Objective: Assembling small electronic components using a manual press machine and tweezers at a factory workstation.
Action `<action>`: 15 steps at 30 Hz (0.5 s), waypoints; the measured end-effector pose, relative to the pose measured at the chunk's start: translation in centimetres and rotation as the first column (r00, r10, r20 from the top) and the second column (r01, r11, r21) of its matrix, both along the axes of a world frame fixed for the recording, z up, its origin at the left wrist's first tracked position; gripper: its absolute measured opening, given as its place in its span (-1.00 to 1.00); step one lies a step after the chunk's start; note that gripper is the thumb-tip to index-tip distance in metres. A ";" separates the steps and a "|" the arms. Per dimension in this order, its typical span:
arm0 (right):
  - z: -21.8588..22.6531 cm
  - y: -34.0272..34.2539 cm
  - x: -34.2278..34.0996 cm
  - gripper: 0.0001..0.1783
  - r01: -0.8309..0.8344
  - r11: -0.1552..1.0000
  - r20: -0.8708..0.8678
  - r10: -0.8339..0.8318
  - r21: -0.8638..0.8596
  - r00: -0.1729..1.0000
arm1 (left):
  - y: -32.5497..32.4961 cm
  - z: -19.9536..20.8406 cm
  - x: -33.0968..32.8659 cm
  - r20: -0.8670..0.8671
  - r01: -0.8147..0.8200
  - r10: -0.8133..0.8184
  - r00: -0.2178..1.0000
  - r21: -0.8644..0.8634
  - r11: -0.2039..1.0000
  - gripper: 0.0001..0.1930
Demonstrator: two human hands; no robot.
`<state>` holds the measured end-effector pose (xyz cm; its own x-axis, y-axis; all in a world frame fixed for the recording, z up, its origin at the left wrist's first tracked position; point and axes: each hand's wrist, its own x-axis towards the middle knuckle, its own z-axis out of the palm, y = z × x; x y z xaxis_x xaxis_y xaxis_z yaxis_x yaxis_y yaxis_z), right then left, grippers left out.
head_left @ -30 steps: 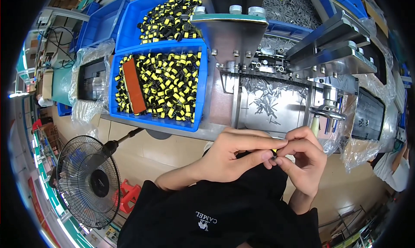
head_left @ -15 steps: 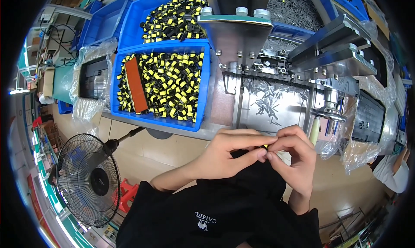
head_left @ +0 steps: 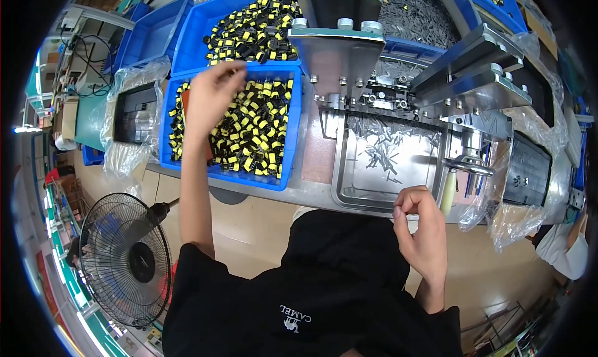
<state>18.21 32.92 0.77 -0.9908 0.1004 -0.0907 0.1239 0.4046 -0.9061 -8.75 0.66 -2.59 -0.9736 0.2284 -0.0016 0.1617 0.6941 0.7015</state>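
My left hand reaches over the near blue bin, which is full of small black-and-yellow parts. Motion smears its fingers, which point toward the far bin, so their grip cannot be told. Partly under that hand and forearm lies a reddish-brown block on the parts. Near the front right corner of the metal tray, my right hand is raised with thumb and fingertips pinched together. Whatever is in the pinch, if anything, is hidden. Thin grey pieces are scattered in the tray.
Behind stands another blue bin of black-and-yellow parts. A metal fixture with upright plates rises over the tray's far side, with a handwheel and a pale green handle at right. A black fan stands at left.
My left hand has left my right hand and swung far left over the near bin. My right hand stays close to its place, fingers still pinched; the small yellow part between the hands no longer shows.
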 end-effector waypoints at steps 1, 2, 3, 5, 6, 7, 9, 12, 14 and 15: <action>0.1 0.0 0.0 -0.78 -0.014 1.000 0.005 0.014 0.026 1.000 | -0.3 0.1 -1.3 -0.028 -0.001 0.000 1.000 -0.058 0.998 -0.72; 0.1 0.0 -0.1 -0.79 -0.030 0.998 0.012 0.029 0.050 1.000 | -0.6 0.3 -2.0 -0.020 -0.044 0.043 0.999 -0.052 0.998 -0.67; 0.0 0.1 0.0 -0.79 -0.031 0.998 0.011 0.031 0.053 0.999 | -0.6 -0.3 -2.6 -0.020 -0.045 0.044 0.999 -0.050 0.998 -0.67; -0.4 0.1 0.2 -0.81 -0.021 1.000 0.025 0.021 -0.005 0.999 | -1.0 -1.6 -3.3 -0.188 -0.028 0.114 0.976 0.406 0.913 -0.63; -0.6 0.2 0.3 -0.81 -0.014 1.000 0.028 0.014 -0.004 1.000 | -0.5 -1.0 -2.8 -0.155 -0.097 0.173 0.973 0.403 0.910 -0.69; -0.8 0.4 0.5 -0.82 -0.005 0.999 0.041 0.007 -0.042 0.999 | -0.6 -0.9 -2.4 -0.153 -0.093 0.167 0.974 0.402 0.911 -0.69; -1.3 0.6 0.6 -0.83 0.015 0.997 0.051 -0.011 -0.081 0.999 | -1.3 -0.6 -1.7 -0.108 0.030 -0.061 0.992 -0.269 0.963 -0.78; -1.0 0.7 0.7 -0.84 0.036 0.997 0.080 -0.031 -0.061 0.996 | -0.8 -1.0 1.0 -0.209 0.013 -0.152 0.966 -0.548 0.836 -0.78; -1.1 0.7 0.5 -0.85 0.025 0.997 0.078 -0.019 -0.077 0.997 | -0.8 -1.5 1.8 -0.244 -0.010 -0.162 0.956 -0.580 0.814 -0.77; -1.1 0.8 0.6 -0.86 0.014 0.996 0.076 -0.007 -0.086 0.997 | -1.0 -1.8 1.9 -0.288 -0.027 -0.174 0.942 -0.579 0.815 -0.78</action>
